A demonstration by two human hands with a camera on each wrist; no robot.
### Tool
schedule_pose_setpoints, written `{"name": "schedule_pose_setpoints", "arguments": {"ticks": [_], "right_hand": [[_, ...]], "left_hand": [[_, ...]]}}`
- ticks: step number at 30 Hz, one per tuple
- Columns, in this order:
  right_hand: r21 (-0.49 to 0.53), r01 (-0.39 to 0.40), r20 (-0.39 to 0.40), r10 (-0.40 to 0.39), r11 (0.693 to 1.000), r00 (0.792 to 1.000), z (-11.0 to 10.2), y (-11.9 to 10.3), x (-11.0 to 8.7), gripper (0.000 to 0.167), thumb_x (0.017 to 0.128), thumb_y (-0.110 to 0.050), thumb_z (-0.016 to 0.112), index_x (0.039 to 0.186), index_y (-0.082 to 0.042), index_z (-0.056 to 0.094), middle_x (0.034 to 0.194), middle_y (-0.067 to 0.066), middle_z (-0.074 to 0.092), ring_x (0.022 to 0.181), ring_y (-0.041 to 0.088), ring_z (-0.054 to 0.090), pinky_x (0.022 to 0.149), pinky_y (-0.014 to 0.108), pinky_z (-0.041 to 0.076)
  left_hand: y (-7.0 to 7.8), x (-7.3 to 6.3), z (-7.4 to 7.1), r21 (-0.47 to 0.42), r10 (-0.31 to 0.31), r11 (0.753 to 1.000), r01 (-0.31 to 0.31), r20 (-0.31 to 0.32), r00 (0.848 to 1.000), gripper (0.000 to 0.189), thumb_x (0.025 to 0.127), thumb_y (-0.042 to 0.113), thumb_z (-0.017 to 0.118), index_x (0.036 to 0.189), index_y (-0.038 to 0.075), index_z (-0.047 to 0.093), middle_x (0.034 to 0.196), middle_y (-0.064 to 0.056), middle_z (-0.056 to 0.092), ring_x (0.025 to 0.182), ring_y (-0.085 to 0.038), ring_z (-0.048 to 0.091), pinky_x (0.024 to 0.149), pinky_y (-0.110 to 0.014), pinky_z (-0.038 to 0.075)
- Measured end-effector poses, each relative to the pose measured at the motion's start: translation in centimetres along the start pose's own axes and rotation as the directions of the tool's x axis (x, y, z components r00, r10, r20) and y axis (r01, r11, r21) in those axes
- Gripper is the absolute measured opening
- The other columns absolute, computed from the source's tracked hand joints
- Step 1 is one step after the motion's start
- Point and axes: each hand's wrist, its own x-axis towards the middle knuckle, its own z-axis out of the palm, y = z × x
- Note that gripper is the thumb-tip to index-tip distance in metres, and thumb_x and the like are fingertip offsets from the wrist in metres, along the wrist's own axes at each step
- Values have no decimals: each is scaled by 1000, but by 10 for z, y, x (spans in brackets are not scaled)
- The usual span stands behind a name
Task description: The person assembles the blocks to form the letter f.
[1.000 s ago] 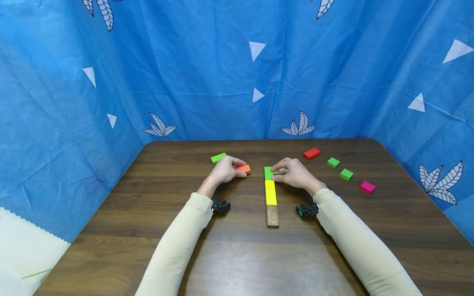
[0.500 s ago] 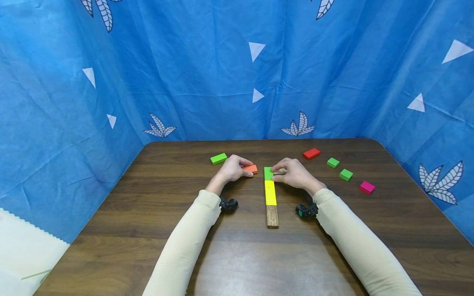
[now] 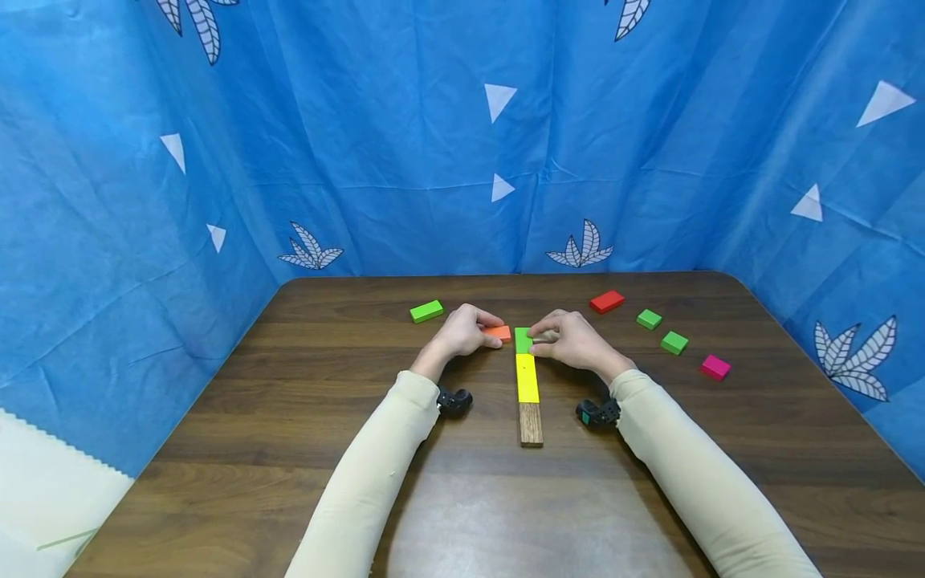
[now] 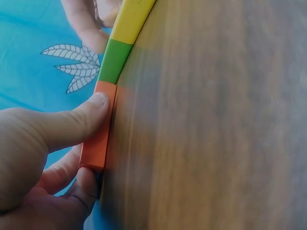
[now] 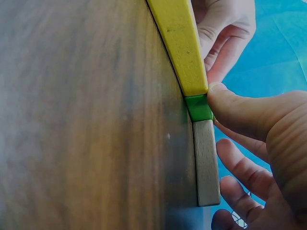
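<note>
My left hand (image 3: pixel 462 331) pinches an orange block (image 3: pixel 497 333) between thumb and fingers, low over the table. Its end lies right beside a small green block (image 3: pixel 523 340); the head view leaves a sliver of gap between them. A yellow block (image 3: pixel 527 379) continues the row toward me, followed by a brown wooden block (image 3: pixel 531 425). Thumb and index finger of my right hand (image 3: pixel 572 340) pinch the green block at its right side. Under that hand a plain wooden block (image 5: pixel 207 163) extends rightward from the green one, mostly hidden in the head view.
A lime-green block (image 3: pixel 426 311) lies at the back left. To the right are a red block (image 3: pixel 606 302), a green block (image 3: pixel 649 319), another green block (image 3: pixel 674 343) and a magenta block (image 3: pixel 715 368). A blue curtain (image 3: pixel 405 160) hangs behind the table (image 3: pixel 289 433).
The left hand has moved right with the orange block, bringing it from well left of the green block to right beside it. My right hand has stayed in place.
</note>
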Motion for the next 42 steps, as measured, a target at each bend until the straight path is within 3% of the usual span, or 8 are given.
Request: {"name": "schedule_pose_setpoints", "arguments": {"ticks": [9, 24, 42], "right_hand": [[3, 0, 3, 0, 1000, 1000, 0, 1, 1, 35, 91, -22, 81, 123, -11, 76, 131, 13, 60, 126, 34, 54, 111, 54, 47], [13, 10, 0, -10, 1000, 1000, 0, 3, 2, 34, 90, -22, 82, 122, -10, 76, 129, 13, 60, 125, 34, 55, 111, 53, 48], [-6, 9, 3, -9, 1000, 1000, 0, 3, 1, 35, 91, -22, 81, 123, -11, 76, 130, 12, 61, 125, 34, 53, 109, 54, 47]], "left_hand": [[3, 0, 4, -13, 19, 1000, -19, 5, 1000, 37, 85, 20, 87, 121, 18, 79, 122, -1, 75, 104, -18, 61, 91, -31, 50], [4, 2, 9, -8, 14, 1000, -14, -6, 1000, 38, 86, 20, 86, 123, 20, 78, 129, -2, 73, 115, -20, 61, 98, -35, 50], [4, 2, 11, -5, 17, 1000, -17, -17, 1000, 39, 85, 20, 87, 123, 19, 78, 128, -3, 74, 113, -21, 61, 96, -35, 51]]}}
